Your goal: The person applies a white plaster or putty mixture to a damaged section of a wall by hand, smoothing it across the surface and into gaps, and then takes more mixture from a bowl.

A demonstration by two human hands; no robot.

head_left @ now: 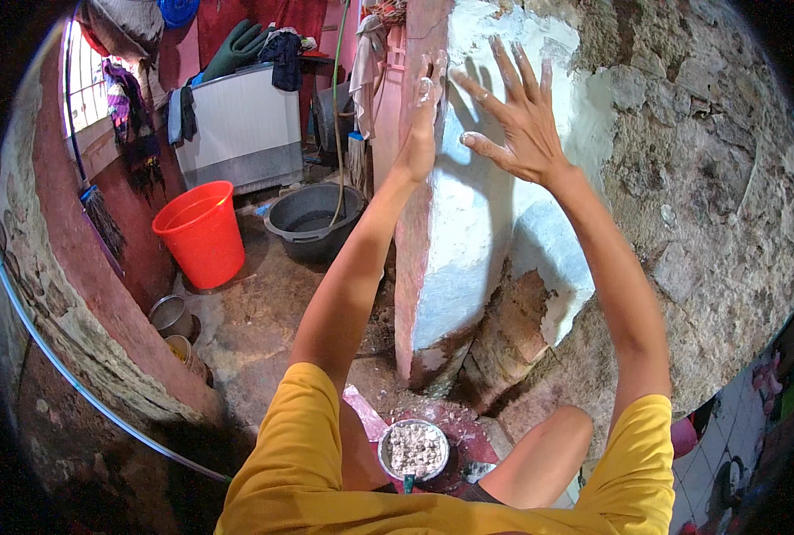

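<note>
My left hand (420,134) is raised at the pink corner edge of a wall pillar, seen side-on with its fingers stretched upward and white smears on them. To its right, my right hand (524,125) is spread wide over the white-coated face of the pillar (468,259). White paste marks its fingertips and thumb. Neither hand holds anything; whether the right palm presses on the wall I cannot tell. Between my knees, low down, stands a round bowl (415,448) full of lumpy whitish paste, with a green handle at its near rim.
Rough, flaking bare wall (691,178) runs along the right. Beyond the pillar at left are a red bucket (201,234), a dark basin (312,234) with a hose in it, and a white metal-like panel (241,125) hung with cloths. A blue pipe (76,379) curves along the left.
</note>
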